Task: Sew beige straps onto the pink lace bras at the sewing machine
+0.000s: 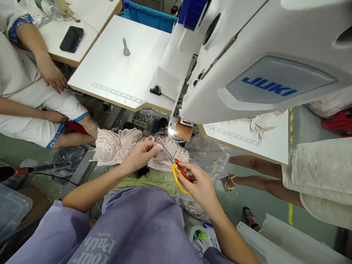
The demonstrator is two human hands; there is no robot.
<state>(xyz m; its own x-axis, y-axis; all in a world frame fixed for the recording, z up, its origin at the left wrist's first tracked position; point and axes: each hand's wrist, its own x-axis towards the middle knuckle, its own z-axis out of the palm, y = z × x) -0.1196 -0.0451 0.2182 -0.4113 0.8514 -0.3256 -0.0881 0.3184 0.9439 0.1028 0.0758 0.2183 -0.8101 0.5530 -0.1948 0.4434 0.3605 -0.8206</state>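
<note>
My left hand (141, 154) pinches a small edge of pale pink fabric, part of a lace bra, above my lap. In my right hand (199, 185) are scissors (176, 172) with one yellow and one red handle loop. Their blades point up and left, with the tips close to the fabric at my left fingertips. Pale pink lace bras (119, 146) with moulded cups lie across my thighs, below and beside both hands. My fingers hide part of the pinched piece.
A JUKI sewing machine (253, 66) overhangs at the right. White worktables (110, 55) bear printed rulers. Cut fabric pieces (261, 124) lie on the right table. A phone (72, 39) rests at the far left. One person sits at left; another stands at right.
</note>
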